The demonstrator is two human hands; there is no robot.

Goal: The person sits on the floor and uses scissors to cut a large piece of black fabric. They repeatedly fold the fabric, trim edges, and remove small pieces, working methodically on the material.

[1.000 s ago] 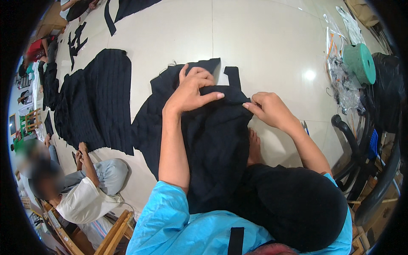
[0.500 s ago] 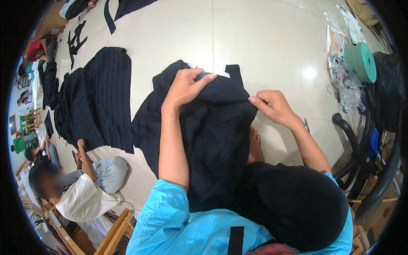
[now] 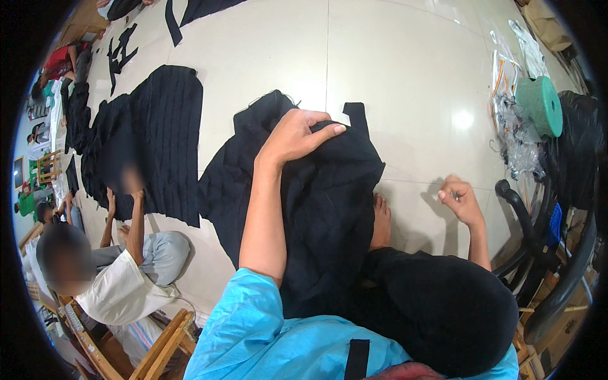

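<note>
A dark black piece of cloth (image 3: 316, 209) lies spread over my lap and the floor in front of me, creased, with loose threads at its far edge. My left hand (image 3: 304, 134) pinches its far edge between thumb and fingers. A small white patch (image 3: 342, 118) shows just beside that thumb. My right hand (image 3: 461, 199) is off the cloth, above the floor to the right. Its fingers are curled inward, and whatever they hold, if anything, is hidden.
At left, another person (image 3: 126, 285) sits on the floor with both hands at a striped black cloth (image 3: 164, 139). Black strips (image 3: 120, 57) lie farther off. To the right are a green roll (image 3: 538, 106), clear plastic wrapping (image 3: 516, 136) and a black curved frame (image 3: 538, 234).
My right hand has let go of the cloth's right edge and moved right and down, its fingers curling. The left hand keeps its pinch. The other person has leaned toward the striped cloth.
</note>
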